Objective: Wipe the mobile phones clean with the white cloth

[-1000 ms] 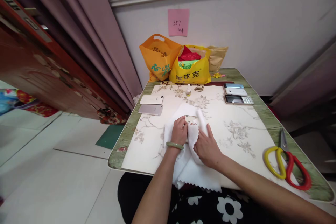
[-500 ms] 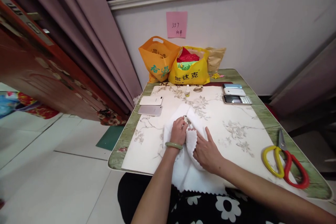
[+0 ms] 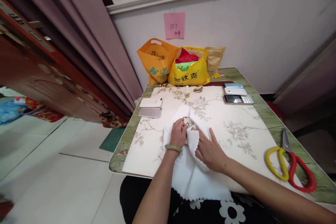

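Note:
A white cloth (image 3: 195,182) with a scalloped edge lies over the near middle of the table and hangs off its front edge. In its folds rests a phone (image 3: 188,120), mostly covered, with a small ring on its back. My left hand (image 3: 179,133), a green bangle at its wrist, is closed on the phone's left side. My right hand (image 3: 210,150) has a fold of the cloth in its fingers, pressed against the phone's lower right part, thumb raised. How its fingertips meet the phone is partly hidden by the cloth.
Two phones (image 3: 150,112) lie at left, several phones (image 3: 238,99) at far right. A small bottle (image 3: 187,92) stands near the back. Open scissors (image 3: 288,168) with yellow and red handles lie at right. An orange bag (image 3: 157,61) and a yellow bag (image 3: 189,73) line the back.
My right hand has shifted slightly right with the cloth fold, so more of the phone and its ring shows. My left hand keeps its hold. The view has shifted a little.

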A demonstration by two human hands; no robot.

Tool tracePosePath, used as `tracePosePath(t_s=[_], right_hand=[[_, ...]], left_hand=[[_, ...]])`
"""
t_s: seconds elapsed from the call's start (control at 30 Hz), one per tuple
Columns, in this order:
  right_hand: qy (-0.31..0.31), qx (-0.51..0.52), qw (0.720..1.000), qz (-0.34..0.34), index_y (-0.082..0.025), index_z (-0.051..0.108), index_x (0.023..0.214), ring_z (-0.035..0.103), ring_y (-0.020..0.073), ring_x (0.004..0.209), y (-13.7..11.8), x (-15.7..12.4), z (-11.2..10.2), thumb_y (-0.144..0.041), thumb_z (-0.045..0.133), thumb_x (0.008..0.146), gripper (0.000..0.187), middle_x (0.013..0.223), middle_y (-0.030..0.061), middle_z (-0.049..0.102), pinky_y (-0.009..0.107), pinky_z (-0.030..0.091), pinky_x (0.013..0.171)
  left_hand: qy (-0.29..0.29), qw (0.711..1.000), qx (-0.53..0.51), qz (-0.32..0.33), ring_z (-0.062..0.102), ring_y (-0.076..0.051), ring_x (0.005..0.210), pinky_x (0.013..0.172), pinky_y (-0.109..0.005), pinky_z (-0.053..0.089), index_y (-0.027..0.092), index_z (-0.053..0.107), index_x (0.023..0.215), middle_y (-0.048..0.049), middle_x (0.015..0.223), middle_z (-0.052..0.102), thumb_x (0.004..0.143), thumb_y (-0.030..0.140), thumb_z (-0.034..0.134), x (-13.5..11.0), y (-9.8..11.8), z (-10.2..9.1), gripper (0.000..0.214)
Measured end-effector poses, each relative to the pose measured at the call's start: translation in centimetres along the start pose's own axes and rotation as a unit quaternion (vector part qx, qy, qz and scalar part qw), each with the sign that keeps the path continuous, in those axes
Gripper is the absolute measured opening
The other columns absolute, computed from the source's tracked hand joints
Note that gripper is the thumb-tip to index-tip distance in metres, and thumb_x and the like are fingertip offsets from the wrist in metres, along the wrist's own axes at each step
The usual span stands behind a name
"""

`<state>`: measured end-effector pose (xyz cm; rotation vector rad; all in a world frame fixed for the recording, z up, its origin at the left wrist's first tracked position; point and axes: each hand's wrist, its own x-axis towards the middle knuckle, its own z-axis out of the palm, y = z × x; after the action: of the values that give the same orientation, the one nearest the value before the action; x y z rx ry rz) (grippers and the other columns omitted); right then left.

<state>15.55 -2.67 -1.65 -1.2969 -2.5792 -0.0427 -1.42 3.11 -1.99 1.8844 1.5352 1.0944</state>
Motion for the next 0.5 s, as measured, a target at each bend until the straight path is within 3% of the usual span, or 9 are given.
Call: tracePosePath(t_s=[0.1,0.23,0.43,0.5], right_hand=[[0.003,-0.007,0.998,0.060,-0.016,0.047,0.139,0.032,0.0264,0.140,2.0,2.8,0.8,-0.031,0.032,0.099,0.045,0.149,0.0126,0.041,0.061,0.003,0.115],[0.009,-0.013,0.997,0.075,-0.015,0.052,0.135,0.030,0.0266,0.140,3.0,5.3,1.3,-0.032,0.033,0.099,0.044,0.145,0.0136,0.046,0.061,0.006,0.114],[0.030,-0.006,0.999,-0.009,-0.015,0.054,0.133,0.029,0.0280,0.141,0.0,0.3,-0.3,-0.041,0.041,0.096,0.047,0.146,0.0145,0.045,0.058,-0.003,0.116],[0.023,-0.002,1.000,-0.006,-0.017,0.058,0.128,0.029,0.0270,0.141,0.0,-0.1,-0.5,-0.042,0.041,0.097,0.044,0.145,0.0133,0.047,0.058,-0.004,0.116]], left_hand=[[-0.013,1.000,0.023,0.017,0.053,-0.021,0.115,0.100,-0.040,0.040,0.021,0.053,0.076,-0.0087,0.118,0.062,0.090,0.017,0.046,0.1,0.0,0.0,0.016],[-0.014,0.998,0.045,0.028,0.053,-0.021,0.115,0.099,-0.041,0.041,0.021,0.052,0.077,-0.0088,0.118,0.061,0.091,0.017,0.044,0.1,0.1,0.1,0.017],[-0.008,0.999,0.029,0.019,0.052,-0.021,0.115,0.100,-0.041,0.040,0.022,0.052,0.079,-0.0089,0.118,0.060,0.092,0.020,0.045,0.1,0.2,0.1,0.015],[-0.009,0.999,0.033,0.025,0.052,-0.021,0.115,0.100,-0.041,0.040,0.022,0.051,0.079,-0.0092,0.117,0.060,0.091,0.020,0.045,0.1,0.1,0.2,0.014]])
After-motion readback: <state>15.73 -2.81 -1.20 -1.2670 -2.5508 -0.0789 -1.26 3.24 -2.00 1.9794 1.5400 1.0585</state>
